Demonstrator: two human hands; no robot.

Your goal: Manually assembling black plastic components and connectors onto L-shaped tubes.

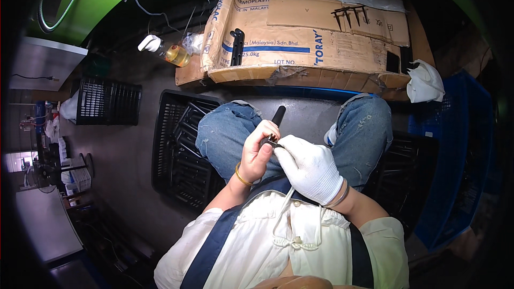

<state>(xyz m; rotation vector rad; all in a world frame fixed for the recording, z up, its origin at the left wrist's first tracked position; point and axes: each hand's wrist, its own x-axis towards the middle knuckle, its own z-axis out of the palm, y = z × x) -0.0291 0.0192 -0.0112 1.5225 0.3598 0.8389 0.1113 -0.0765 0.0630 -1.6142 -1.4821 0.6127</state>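
My bare left hand is closed around a black plastic part. A straight, rod-like end of the part sticks out past my fingers, away from me. At its near end, between my hands, some small prongs show. My right hand, in a white knitted glove, pinches at that near end beside my left thumb. What lies under the gloved fingertips is hidden. Ahead, on flattened cardboard, rest slim black plastic parts and a spiky black piece with several prongs.
A black crate of long black parts stands left of my knees; more black parts lie at the right. A blue crate is further right. White crumpled plastic and a bottle of yellow liquid flank the cardboard.
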